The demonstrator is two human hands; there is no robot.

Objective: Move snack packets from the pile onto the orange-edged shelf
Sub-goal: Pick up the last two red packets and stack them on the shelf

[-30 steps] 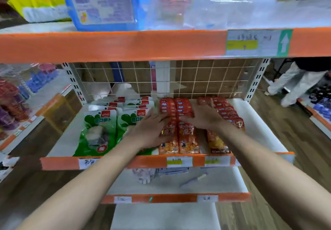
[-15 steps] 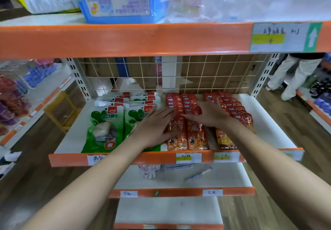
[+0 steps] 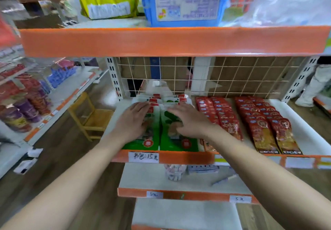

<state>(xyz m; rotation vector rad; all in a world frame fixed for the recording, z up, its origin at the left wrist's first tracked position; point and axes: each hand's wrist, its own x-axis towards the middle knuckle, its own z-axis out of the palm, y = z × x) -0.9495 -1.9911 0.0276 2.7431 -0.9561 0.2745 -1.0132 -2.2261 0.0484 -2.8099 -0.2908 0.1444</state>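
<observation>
Two rows of green and white snack packets (image 3: 154, 140) lie on the white orange-edged shelf (image 3: 179, 158), at its left end. My left hand (image 3: 133, 120) rests flat on the left green row with straight fingers. My right hand (image 3: 188, 120) lies on the right green row, fingers spread and slightly bent; whether it grips a packet I cannot tell. To the right lie several rows of red and orange snack packets (image 3: 259, 122), overlapping from back to front. The fronts of the green packets under my palms are hidden.
An upper orange-edged shelf (image 3: 161, 40) carries a blue box (image 3: 184, 0) and a yellow bag (image 3: 109, 4). A wire grid (image 3: 232, 76) backs the shelf. Lower shelves hold a pen (image 3: 223, 179). A small wooden chair (image 3: 93, 117) stands left; a person's legs (image 3: 315, 86) at right.
Both hands have left the red packets and moved left onto the green packet rows. The camera has swung left as well, so the shelf sits further right in view.
</observation>
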